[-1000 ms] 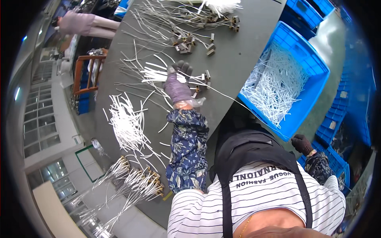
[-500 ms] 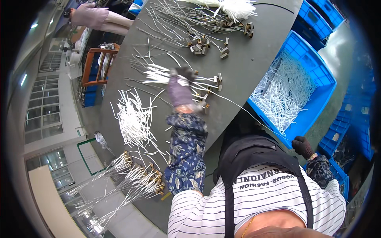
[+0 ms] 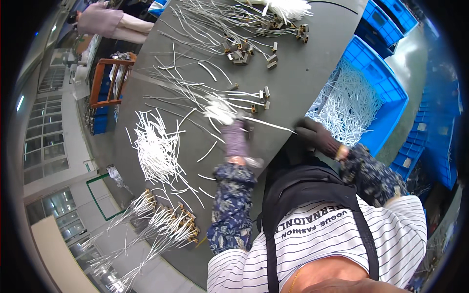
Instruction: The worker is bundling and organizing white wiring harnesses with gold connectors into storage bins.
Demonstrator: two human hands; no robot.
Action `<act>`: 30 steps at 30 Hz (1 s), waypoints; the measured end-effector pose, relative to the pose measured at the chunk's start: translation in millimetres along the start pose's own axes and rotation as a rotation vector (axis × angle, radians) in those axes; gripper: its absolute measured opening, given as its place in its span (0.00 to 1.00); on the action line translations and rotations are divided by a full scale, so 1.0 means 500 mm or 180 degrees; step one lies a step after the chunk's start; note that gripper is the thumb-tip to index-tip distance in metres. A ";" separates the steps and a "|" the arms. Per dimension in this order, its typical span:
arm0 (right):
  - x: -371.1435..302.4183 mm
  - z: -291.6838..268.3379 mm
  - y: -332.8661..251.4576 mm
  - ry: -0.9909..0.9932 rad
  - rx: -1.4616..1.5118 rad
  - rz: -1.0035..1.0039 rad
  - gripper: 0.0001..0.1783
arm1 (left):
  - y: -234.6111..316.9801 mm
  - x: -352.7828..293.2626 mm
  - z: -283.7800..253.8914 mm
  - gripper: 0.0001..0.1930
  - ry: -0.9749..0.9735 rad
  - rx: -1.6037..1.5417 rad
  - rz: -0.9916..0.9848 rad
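Observation:
My left hand (image 3: 236, 137), in a purple glove, is closed over the table at the near end of a bunch of short white tubes (image 3: 220, 111), which is smeared by motion. My right hand (image 3: 316, 136), in a dark brown glove, is at the table's near edge, fingers drawn together at the end of a white wire (image 3: 269, 125). That wire stretches leftward to beside my left hand. Just beyond the bunch lie several wires with small metal blocks (image 3: 264, 94) at their right ends. A heap of white tubes (image 3: 156, 146) rests left of my left hand.
Farther up the grey table (image 3: 288, 88) lie more wires with metal blocks (image 3: 240, 52) and a white bundle (image 3: 288, 9). A blue bin (image 3: 393, 119) of white tubes stands right. Sleeved wires (image 3: 166, 227) hang over the left edge. Another person (image 3: 100, 22) stands far left.
My left hand has drawn back toward me with the white tubes. My right hand has come from beside the blue bin to the table edge, and the wire span between my hands is shorter.

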State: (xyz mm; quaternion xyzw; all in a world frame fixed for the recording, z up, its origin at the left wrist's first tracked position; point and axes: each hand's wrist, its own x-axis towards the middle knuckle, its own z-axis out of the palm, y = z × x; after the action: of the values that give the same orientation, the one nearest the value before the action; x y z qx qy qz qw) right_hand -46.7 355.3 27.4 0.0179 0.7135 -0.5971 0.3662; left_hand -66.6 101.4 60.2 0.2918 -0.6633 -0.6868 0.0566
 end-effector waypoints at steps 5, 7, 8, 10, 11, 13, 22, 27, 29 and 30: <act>0.152 0.098 -0.141 -0.1106 -0.0556 -0.0907 0.26 | -0.087 0.039 -0.056 0.15 0.0065 0.1759 -0.0046; 0.225 0.116 -0.177 -0.0206 -0.1849 -0.1525 0.27 | -0.089 0.082 -0.133 0.24 0.0127 0.0734 -0.0241; 0.264 0.123 -0.188 0.0258 -0.2003 -0.1970 0.23 | -0.085 0.105 -0.171 0.22 0.0074 0.0741 -0.0651; 0.362 0.136 -0.213 0.0345 -0.2623 -0.1970 0.21 | -0.080 0.127 -0.221 0.18 -0.0076 0.0215 -0.0662; 0.407 0.139 -0.223 0.0491 -0.3098 -0.2177 0.20 | -0.076 0.132 -0.235 0.18 -0.0055 0.0159 -0.0598; 0.459 0.138 -0.235 0.0281 -0.3228 -0.2197 0.18 | -0.071 0.121 -0.231 0.18 -0.1222 -0.1655 -0.0947; 0.109 0.053 -0.119 -0.0912 -0.0359 -0.1450 0.18 | -0.070 0.098 -0.008 0.17 -0.0676 -0.2814 -0.1058; -0.129 -0.092 0.123 0.0043 0.1093 0.0494 0.09 | -0.087 0.105 0.027 0.14 -0.0388 -0.1614 -0.1094; -0.191 -0.131 0.210 0.0537 0.0574 0.1409 0.09 | -0.080 0.108 0.017 0.14 -0.0439 -0.2332 -0.0958; -0.219 -0.142 0.240 0.0466 0.0664 0.1436 0.09 | -0.074 0.115 0.011 0.15 -0.0155 -0.1763 -0.1297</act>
State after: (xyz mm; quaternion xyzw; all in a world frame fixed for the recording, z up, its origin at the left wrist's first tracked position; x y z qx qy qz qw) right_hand 53.3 496.2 -12.2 0.2574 0.6506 -0.5678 0.4337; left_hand -105.1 83.9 6.3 0.3755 -0.3809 -0.8447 -0.0205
